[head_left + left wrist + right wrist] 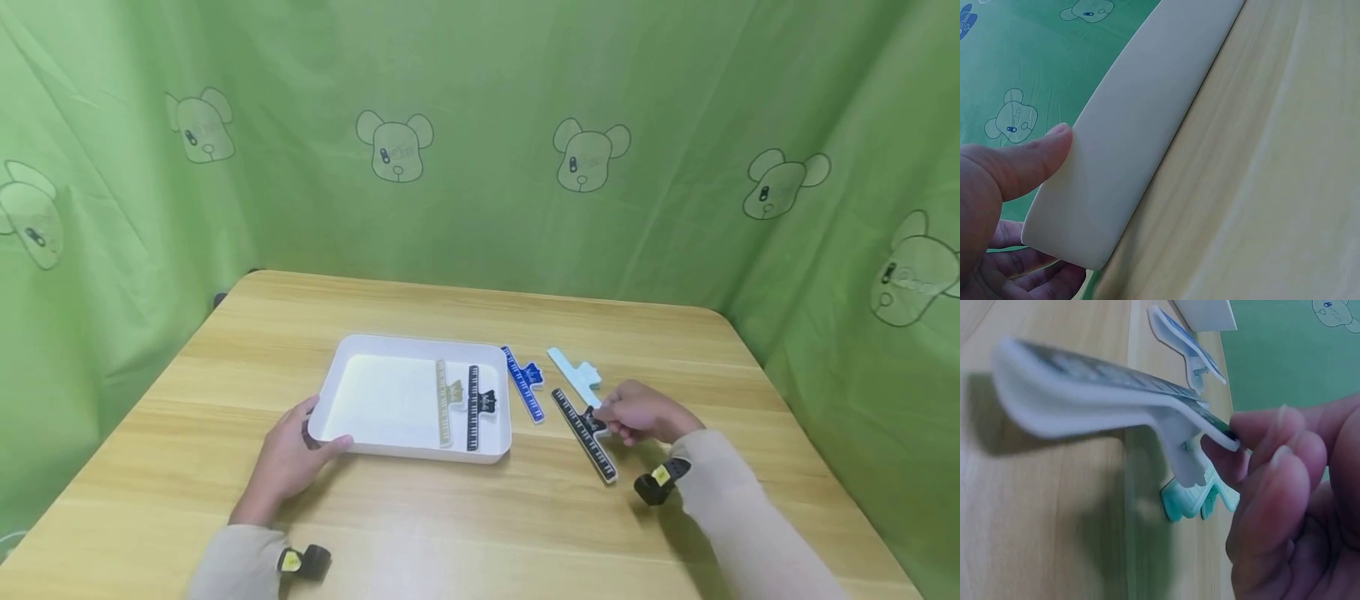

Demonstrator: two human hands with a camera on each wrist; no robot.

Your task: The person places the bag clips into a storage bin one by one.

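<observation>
Right hand (641, 414) pinches the black clip (586, 432) by its handle — the clip runs near-right to far-left, right of the tray (333, 379), whose near-left corner the left hand (288, 454) grips.

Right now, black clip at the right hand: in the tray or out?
Out. The black clip lies on the table right of the white tray, pinched by the right hand.
</observation>
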